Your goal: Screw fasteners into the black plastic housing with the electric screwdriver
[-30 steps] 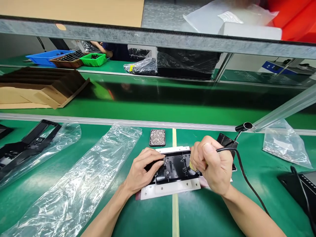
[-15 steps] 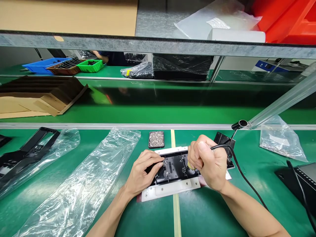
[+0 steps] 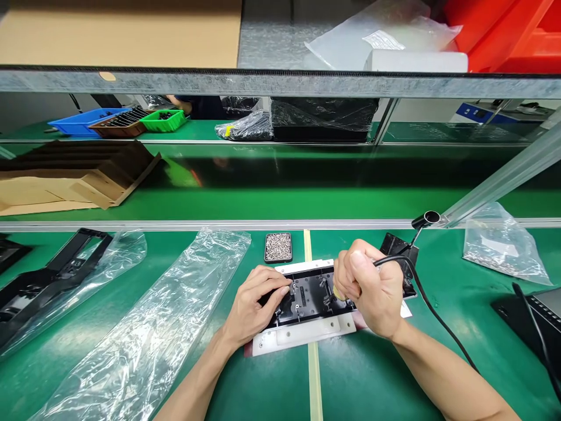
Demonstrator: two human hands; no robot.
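A black plastic housing [image 3: 309, 300] with several posts and small metal inserts lies in a white fixture [image 3: 302, 334] on the green bench. My left hand [image 3: 256, 304] is closed over the left end of the housing, thumb and fingertips close together on it. Whether something small sits between those fingertips cannot be made out. In my right fist [image 3: 372, 292] is a corded tool with a yellowish grip [image 3: 338, 293], which looks like a soldering iron, pointing down at the right part of the housing. Its tip is mostly hidden. Behind the fixture stands a small black tray [image 3: 278, 248] full of tiny metal pieces.
An iron stand [image 3: 426, 220] with a ring holder is behind my right hand; the black cord [image 3: 432, 313] trails right. Clear plastic bags [image 3: 149, 321] and a bagged black frame [image 3: 56, 275] lie left. A bag of small parts [image 3: 504, 248] lies right. A metal shelf [image 3: 280, 82] crosses overhead.
The camera view has shifted very slightly. Both hands keep the same pose on the housing and the tool, with no visible movement between them.
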